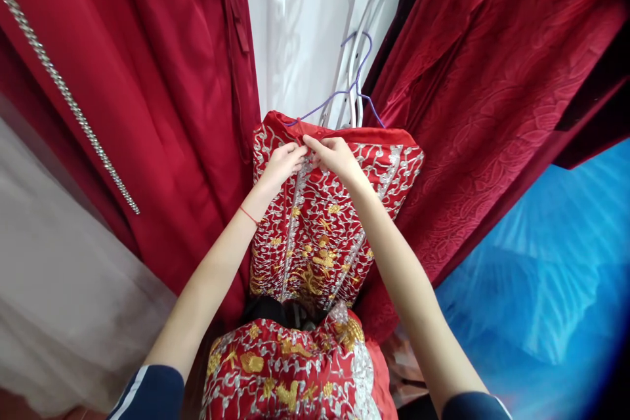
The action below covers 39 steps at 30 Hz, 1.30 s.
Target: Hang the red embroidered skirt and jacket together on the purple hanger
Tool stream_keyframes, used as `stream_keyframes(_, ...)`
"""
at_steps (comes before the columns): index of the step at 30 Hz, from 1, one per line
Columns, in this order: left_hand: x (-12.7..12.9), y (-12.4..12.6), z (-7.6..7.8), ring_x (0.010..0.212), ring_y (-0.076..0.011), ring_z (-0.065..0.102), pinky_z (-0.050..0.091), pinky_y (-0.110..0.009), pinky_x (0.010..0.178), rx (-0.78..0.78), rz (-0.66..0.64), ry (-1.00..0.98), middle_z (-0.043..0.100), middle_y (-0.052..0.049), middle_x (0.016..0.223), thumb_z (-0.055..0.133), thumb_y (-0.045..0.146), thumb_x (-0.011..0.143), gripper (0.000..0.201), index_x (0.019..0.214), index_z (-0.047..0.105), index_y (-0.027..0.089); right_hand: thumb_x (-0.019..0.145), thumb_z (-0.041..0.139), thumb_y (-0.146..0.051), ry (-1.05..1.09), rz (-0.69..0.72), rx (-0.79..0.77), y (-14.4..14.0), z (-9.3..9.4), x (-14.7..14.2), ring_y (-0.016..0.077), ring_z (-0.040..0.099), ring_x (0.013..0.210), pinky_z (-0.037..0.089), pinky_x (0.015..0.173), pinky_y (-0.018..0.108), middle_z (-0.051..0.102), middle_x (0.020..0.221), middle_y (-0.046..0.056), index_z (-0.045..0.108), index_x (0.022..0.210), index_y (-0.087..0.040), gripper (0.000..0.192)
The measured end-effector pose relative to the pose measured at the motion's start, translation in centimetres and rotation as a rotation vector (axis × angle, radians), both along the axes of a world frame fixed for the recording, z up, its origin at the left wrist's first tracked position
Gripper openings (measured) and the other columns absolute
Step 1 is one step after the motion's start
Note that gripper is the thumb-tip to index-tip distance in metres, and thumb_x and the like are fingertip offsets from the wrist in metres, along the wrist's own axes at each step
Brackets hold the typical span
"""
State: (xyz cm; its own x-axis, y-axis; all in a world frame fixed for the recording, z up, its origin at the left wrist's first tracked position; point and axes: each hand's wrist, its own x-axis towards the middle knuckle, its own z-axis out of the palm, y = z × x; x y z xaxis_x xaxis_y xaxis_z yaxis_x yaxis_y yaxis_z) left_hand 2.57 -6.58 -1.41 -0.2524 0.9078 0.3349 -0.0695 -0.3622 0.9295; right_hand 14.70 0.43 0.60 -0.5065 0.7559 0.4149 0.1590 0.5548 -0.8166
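Note:
A red skirt (319,223) with silver and gold embroidery hangs in front of me from a thin purple wire hanger (365,65). Its plain red waistband (378,136) runs across the top. My left hand (285,164) pinches the skirt just below the waistband, left of centre. Close beside it, my right hand (335,156) is closed at the same spot, thumb and fingertips together. A narrow red loop (298,123) rises just above my fingers. The exact bit of cloth between the fingertips is hidden. More of the embroidered red cloth (285,367) lies bunched low in front of me.
Dark red garments hang on the left (162,79) and right (472,92), close to my arms. A beaded silver trim (69,98) slants along the left one. White cloth and white hangers (352,102) are behind. Blue fabric (551,256) spreads at lower right, pale cloth (63,289) at lower left.

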Motion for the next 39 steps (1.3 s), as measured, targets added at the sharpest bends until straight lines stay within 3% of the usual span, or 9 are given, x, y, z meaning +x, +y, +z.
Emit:
stream_keyframes(4,0.1,-0.8,0.2,0.046,-0.0029,0.034,0.024,-0.013,0.046,-0.032,-0.014,0.064,0.036,0.007,0.055,0.048,0.009,0.096,0.033,0.066,0.038,0.018,0.078,0.074,-0.031,0.241,0.016,-0.178,0.3,-0.9,-1.7,0.0062,0.033,0.046,0.026,0.040,0.022,0.044,0.052,-0.004,0.041,0.065,-0.023,0.037)
stream_keyframes(9,-0.5,-1.4,0.2,0.048,-0.0029,0.036,0.024,-0.014,0.046,-0.029,-0.027,0.099,0.038,0.007,0.055,0.048,0.007,0.097,0.036,0.064,0.037,0.017,0.074,0.066,-0.012,0.436,0.075,-0.415,-0.7,-1.3,-2.9,0.0027,0.020,0.041,0.018,0.039,0.019,0.028,0.048,-0.011,0.031,0.066,-0.024,0.037)
stream_keyframes(17,-0.5,-1.0,-0.3,0.045,-0.0032,0.035,0.024,-0.014,0.046,-0.015,-0.045,0.067,0.038,0.007,0.053,0.049,0.007,0.096,0.036,0.064,0.036,0.018,0.070,0.058,-0.006,0.583,0.072,-0.658,-0.3,-2.1,-4.1,0.0021,0.014,0.038,0.016,0.038,0.019,0.027,0.041,-0.012,0.032,0.059,-0.022,0.032)
stream_keyframes(21,-1.0,-0.7,-0.6,0.045,-0.0031,0.036,0.022,-0.015,0.045,-0.009,-0.044,0.065,0.041,0.007,0.055,0.051,0.011,0.096,0.031,0.067,0.041,0.017,0.076,0.067,-0.020,0.563,0.167,-0.551,-0.4,-2.9,-3.8,0.0027,0.019,0.040,0.017,0.040,0.018,0.031,0.047,-0.012,0.053,0.070,-0.019,0.015)
stream_keyframes(25,-2.1,0.0,-1.2,0.046,-0.0040,0.036,0.022,-0.018,0.045,0.093,0.037,0.096,0.043,0.006,0.056,0.062,0.026,0.092,0.027,0.069,0.053,0.016,0.092,0.054,-0.048,0.417,0.142,-0.359,-0.8,-3.6,-2.5,0.0045,0.033,0.044,0.027,0.043,0.020,0.044,0.055,-0.006,0.054,0.069,-0.018,0.038)
stream_keyframes(28,-2.7,0.7,-1.6,0.053,-0.0048,0.040,0.031,-0.018,0.052,0.250,0.180,0.115,0.048,0.005,0.059,0.072,0.030,0.085,0.027,0.067,0.060,0.015,0.102,0.023,-0.043,-0.068,0.218,-0.335,-0.7,-3.9,-1.2,0.0065,0.039,0.043,0.029,0.043,0.022,0.051,0.054,-0.001,0.059,0.069,-0.017,0.055)
stream_keyframes(32,-2.7,0.9,-1.6,0.050,-0.0051,0.036,0.029,-0.019,0.049,0.191,0.209,0.071,0.046,0.005,0.056,0.073,0.031,0.084,0.024,0.068,0.064,0.016,0.090,0.058,-0.025,-0.802,0.309,-0.396,-0.1,-4.8,0.5,0.0095,0.043,0.039,0.026,0.040,0.023,0.055,0.047,0.001,0.063,0.068,-0.014,0.025)
stream_keyframes(35,-2.3,0.8,-1.4,0.051,-0.0051,0.040,0.032,-0.019,0.051,0.153,0.212,0.056,0.052,0.004,0.058,0.072,0.023,0.083,0.014,0.072,0.068,0.016,0.078,0.065,-0.007,-0.774,0.243,-0.330,0.3,-5.0,1.6,0.0111,0.048,0.039,0.032,0.043,0.024,0.058,0.049,-0.001,0.064,0.075,-0.013,0.006)
stream_keyframes(39,-2.1,1.2,-1.6,0.062,-0.0081,0.054,0.042,-0.019,0.060,0.183,0.230,0.085,0.061,0.002,0.063,0.071,0.020,0.083,0.008,0.076,0.071,0.016,0.083,0.058,-0.010,-0.305,0.217,-0.076,0.4,-3.7,1.6,0.0115,0.063,0.062,0.048,0.061,0.024,0.070,0.076,0.001,0.060,0.105,-0.016,0.023)
